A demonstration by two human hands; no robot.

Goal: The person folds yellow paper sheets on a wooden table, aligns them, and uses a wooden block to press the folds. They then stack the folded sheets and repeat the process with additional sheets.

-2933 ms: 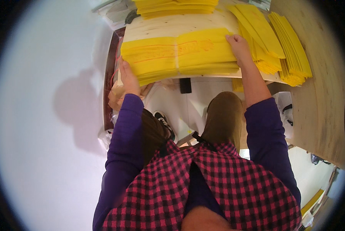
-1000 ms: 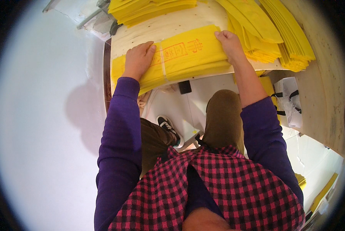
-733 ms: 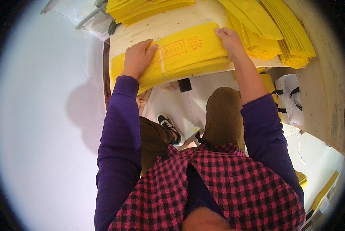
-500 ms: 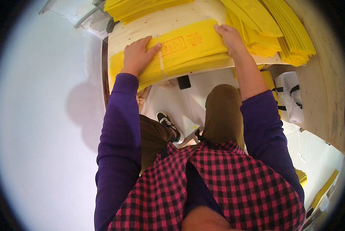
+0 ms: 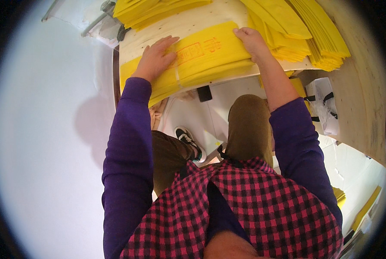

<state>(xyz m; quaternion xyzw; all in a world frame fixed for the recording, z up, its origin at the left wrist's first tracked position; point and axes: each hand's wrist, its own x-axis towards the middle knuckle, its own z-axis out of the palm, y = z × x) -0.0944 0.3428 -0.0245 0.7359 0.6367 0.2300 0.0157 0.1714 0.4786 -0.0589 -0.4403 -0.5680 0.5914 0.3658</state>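
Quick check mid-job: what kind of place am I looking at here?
Probably a small paper-goods workshop or packing room. Both hands, left hand and right hand, press a yellow sheet stack on a pale wooden worktable, with more yellow stacks piled alongside.

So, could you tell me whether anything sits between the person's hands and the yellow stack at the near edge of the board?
Nothing visible does. The left hand lies flat on top of the yellow paper stack, and the right hand rests on its far right corner. Both touch it directly.
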